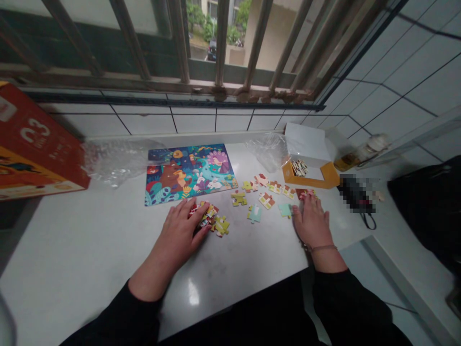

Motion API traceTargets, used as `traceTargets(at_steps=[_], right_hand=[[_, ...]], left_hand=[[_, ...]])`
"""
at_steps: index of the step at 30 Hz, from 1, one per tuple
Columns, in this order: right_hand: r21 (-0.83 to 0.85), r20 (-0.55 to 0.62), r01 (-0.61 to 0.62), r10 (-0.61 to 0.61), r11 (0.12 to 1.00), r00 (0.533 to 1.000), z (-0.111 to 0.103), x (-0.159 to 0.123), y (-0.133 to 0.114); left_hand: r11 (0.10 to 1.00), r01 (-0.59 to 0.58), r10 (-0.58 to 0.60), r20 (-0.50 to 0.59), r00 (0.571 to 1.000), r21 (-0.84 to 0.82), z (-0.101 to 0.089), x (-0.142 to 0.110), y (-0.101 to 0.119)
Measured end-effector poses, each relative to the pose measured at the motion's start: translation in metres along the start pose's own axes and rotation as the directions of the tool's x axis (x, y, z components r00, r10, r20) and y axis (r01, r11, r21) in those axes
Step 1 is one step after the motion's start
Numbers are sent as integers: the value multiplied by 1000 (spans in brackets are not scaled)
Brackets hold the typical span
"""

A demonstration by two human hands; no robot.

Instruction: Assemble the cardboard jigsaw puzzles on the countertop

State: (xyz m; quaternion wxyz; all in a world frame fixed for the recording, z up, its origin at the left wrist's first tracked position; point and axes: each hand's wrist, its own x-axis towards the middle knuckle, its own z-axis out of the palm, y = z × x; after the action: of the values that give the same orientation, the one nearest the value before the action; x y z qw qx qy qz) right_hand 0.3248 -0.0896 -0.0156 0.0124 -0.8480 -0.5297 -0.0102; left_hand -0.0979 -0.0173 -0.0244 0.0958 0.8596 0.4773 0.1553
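Observation:
My left hand (pixel 180 230) rests on the counter with fingers stretched and thumb apart, against the edge of a small heap of puzzle pieces (pixel 209 215). Part of that heap lies under its fingertips. To the right, my right hand (pixel 312 221) lies flat, fingertips over a few red and brown puzzle pieces (pixel 299 192) and thumb close to a mint green piece (pixel 285 210). Between the hands are several loose pieces, among them a brown and white piece (pixel 267 200), a pale teal piece (pixel 254 213) and an olive green piece (pixel 238 198).
Behind the left hand lies a colourful animal picture board (pixel 190 173). An orange box (pixel 309 180) with a raised white lid holds more pieces. Crumpled clear plastic (pixel 118 161), a large red box (pixel 39 144), a bottle (pixel 362 151) and a blurred black item (pixel 356 192) stand around.

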Motion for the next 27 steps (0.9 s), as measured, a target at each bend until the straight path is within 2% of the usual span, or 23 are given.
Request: traceTargets(at_steps=[3, 11, 16, 23, 25, 27], right_hand=[[-11, 80, -13, 14, 1000, 997, 3, 3, 17], [108, 74, 117, -125, 987, 989, 12, -12, 40], [115, 92, 16, -26, 993, 995, 14, -4, 49], [11, 183, -141, 136, 990, 974, 8, 8, 44], [-35, 115, -160, 163, 987, 980, 2, 1, 34], [-67, -11, -64, 63, 996, 998, -4, -14, 13]], left_hand=[[1000, 6, -6, 6, 1000, 2, 0, 0, 0], [1000, -20, 20, -1, 1000, 6, -2, 2, -2], [999, -34, 34, -11, 999, 10, -2, 2, -2], [1000, -7, 7, -21, 1000, -9, -1, 1, 0], [1000, 4, -4, -15, 1000, -13, -2, 0, 1], [1000, 19, -19, -5, 1000, -5, -2, 0, 1]])
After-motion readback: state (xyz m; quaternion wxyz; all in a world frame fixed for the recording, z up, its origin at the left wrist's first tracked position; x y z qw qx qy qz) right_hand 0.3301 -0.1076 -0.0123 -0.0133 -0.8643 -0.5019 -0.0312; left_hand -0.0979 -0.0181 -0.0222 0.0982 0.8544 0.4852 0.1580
